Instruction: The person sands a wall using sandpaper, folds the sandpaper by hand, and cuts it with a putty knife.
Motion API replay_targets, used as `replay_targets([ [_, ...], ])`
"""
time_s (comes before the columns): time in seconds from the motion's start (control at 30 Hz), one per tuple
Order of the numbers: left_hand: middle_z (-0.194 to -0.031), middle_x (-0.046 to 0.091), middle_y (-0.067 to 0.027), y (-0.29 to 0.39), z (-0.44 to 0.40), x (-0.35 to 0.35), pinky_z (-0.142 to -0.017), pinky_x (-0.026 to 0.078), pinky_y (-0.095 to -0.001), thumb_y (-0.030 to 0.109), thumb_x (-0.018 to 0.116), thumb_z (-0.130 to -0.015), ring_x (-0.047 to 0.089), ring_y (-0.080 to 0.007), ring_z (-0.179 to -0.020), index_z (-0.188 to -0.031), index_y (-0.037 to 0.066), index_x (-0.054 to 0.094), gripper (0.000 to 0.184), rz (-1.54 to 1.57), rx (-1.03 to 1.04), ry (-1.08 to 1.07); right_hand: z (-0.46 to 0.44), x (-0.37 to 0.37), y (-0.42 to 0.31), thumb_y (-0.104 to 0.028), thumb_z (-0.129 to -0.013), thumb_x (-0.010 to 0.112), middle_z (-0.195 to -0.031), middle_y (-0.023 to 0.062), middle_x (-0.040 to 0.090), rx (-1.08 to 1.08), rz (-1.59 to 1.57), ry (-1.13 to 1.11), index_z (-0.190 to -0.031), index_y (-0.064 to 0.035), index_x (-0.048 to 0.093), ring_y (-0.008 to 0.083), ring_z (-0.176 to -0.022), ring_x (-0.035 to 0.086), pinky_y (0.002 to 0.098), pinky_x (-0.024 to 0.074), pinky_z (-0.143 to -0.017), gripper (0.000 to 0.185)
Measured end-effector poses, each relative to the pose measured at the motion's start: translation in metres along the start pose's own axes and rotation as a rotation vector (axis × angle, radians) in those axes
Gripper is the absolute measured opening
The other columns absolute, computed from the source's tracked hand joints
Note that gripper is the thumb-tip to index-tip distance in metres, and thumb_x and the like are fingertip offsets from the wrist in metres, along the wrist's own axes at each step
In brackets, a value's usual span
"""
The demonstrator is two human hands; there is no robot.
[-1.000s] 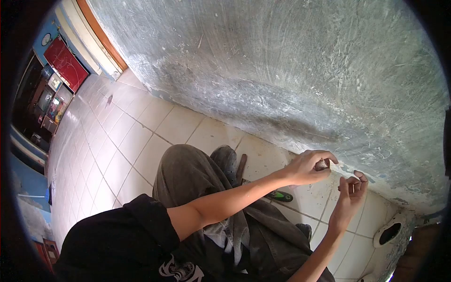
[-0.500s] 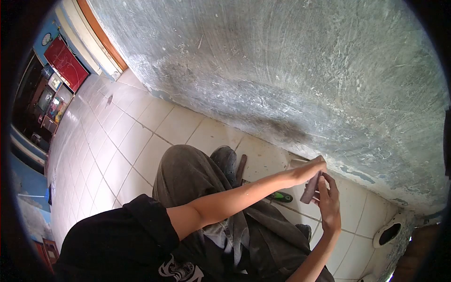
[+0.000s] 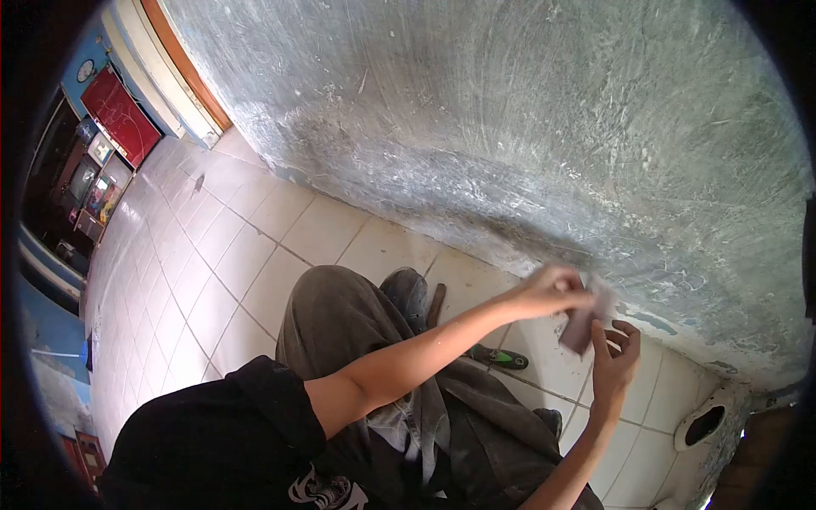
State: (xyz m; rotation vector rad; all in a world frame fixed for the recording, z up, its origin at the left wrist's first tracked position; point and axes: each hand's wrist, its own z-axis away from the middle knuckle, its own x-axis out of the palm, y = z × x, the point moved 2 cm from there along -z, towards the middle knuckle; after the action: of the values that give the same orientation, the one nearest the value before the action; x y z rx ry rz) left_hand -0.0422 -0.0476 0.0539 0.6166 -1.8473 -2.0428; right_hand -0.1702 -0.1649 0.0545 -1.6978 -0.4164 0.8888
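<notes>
My left hand is closed, pinching a small brown sheet that looks like sandpaper. Motion blurs the sheet and a paler part at its upper end. Just right of it is my right hand, its thumb close to the sheet's edge and its fingers bent but apart from the thumb. Whether the thumb touches the sheet is hard to see. On the tiles below my left forearm lies a tool with a black and green handle, its other end hidden by my arm and leg.
A scraped grey wall rises in front of me from the white tile floor. A brown stick-like piece lies beside my foot. At the lower right is a round opening. A doorway frame stands far left.
Both hands have shifted slightly right, towards the wall. The brown sheet has moved with them, and my right fingers have come away from around it.
</notes>
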Motion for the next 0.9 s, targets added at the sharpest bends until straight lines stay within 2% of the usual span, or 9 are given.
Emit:
replay_targets([
  [0.13,-0.065,0.055,-0.0007,0.025,0.014,-0.046,-0.046,0.037,-0.0200,0.021,0.057,-0.082,0.050,-0.0056,-0.057,-0.075,0.004,0.055,0.018,0.020,0.363,0.785,0.007,-0.001,-0.021,-0.014,-0.080,0.060,-0.081,0.0100,0.059,0.015,0.081,0.050,-0.093,-0.0015,0.053,0.0187,-0.073,0.059,0.0285,0.0482,-0.062,0.019],
  [0.3,-0.061,0.061,-0.0039,0.061,0.035,-0.091,-0.042,0.034,-0.0208,0.017,0.056,-0.082,0.049,-0.0056,-0.051,-0.070,0.002,0.051,0.020,-0.322,0.678,1.196,0.010,0.006,-0.028,-0.012,-0.079,0.060,-0.079,0.0110,0.061,-0.011,0.155,-0.131,-0.094,-0.0026,0.053,0.0209,-0.071,0.061,0.0307,0.0476,-0.062,0.019],
  [0.33,-0.061,0.061,-0.0039,0.054,0.031,-0.092,-0.042,0.034,-0.0208,0.017,0.056,-0.082,0.049,-0.0056,-0.051,-0.070,0.002,0.051,0.020,-0.319,0.674,1.185,0.010,0.005,-0.027,-0.012,-0.079,0.060,-0.079,0.0110,0.061,-0.001,0.157,-0.124,-0.094,-0.0026,0.053,0.0209,-0.071,0.061,0.0307,0.0476,-0.062,0.019],
  [0.43,-0.070,0.065,-0.0081,0.031,0.016,-0.083,-0.048,0.042,-0.0243,0.015,0.056,-0.079,0.058,-0.0106,-0.058,-0.062,0.002,0.052,0.022,-0.414,0.171,0.872,0.011,0.008,-0.018,-0.011,-0.077,0.061,-0.078,0.0126,0.060,-0.087,0.225,-0.212,-0.094,-0.0026,0.054,0.0231,-0.070,0.061,0.0321,0.0471,-0.061,0.020],
  [0.53,-0.079,0.066,-0.0122,0.009,-0.002,-0.060,-0.061,0.048,-0.0254,0.016,0.057,-0.078,0.063,-0.0169,-0.070,-0.067,0.000,0.056,0.019,-0.558,0.165,0.529,0.012,0.009,-0.012,-0.010,-0.075,0.062,-0.079,0.0142,0.060,-0.068,0.240,-0.255,-0.093,-0.0027,0.054,0.0243,-0.070,0.062,0.0330,0.0473,-0.062,0.021],
  [0.57,-0.087,0.065,-0.0129,0.000,-0.006,-0.056,-0.074,0.048,-0.0282,0.013,0.057,-0.078,0.063,-0.0230,-0.086,-0.079,0.000,0.061,0.014,-0.412,0.144,0.443,0.012,0.009,-0.011,-0.008,-0.074,0.063,-0.080,0.0158,0.060,-0.083,0.266,-0.265,-0.094,-0.0024,0.054,0.0254,-0.070,0.062,0.0340,0.0478,-0.062,0.022],
  [0.67,-0.091,0.063,-0.0109,0.019,-0.003,-0.063,-0.077,0.048,-0.0321,0.013,0.059,-0.078,0.060,-0.0240,-0.092,-0.093,0.001,0.060,0.019,-0.180,0.272,0.327,0.013,0.009,-0.010,-0.008,-0.074,0.063,-0.081,0.0161,0.060,-0.092,0.328,-0.260,-0.094,-0.0023,0.054,0.0261,-0.070,0.061,0.0342,0.0481,-0.063,0.023],
  [0.73,-0.092,0.061,-0.0072,0.040,0.006,-0.070,-0.079,0.049,-0.0340,0.016,0.060,-0.080,0.060,-0.0210,-0.091,-0.095,0.006,0.056,0.019,0.087,0.497,0.400,0.013,0.008,-0.008,-0.008,-0.074,0.062,-0.081,0.0160,0.060,-0.072,0.313,-0.288,-0.094,-0.0027,0.055,0.0261,-0.072,0.061,0.0344,0.0483,-0.064,0.023],
  [0.9,-0.087,0.062,-0.0053,-0.023,-0.012,-0.048,-0.067,0.047,-0.0314,0.008,0.055,-0.077,0.061,-0.0177,-0.083,-0.094,0.009,0.053,0.017,-0.588,0.404,0.532,0.014,0.013,-0.009,-0.009,-0.074,0.062,-0.084,0.0158,0.061,-0.069,0.311,-0.349,-0.094,-0.0026,0.055,0.0264,-0.074,0.060,0.0356,0.0478,-0.067,0.022],
])
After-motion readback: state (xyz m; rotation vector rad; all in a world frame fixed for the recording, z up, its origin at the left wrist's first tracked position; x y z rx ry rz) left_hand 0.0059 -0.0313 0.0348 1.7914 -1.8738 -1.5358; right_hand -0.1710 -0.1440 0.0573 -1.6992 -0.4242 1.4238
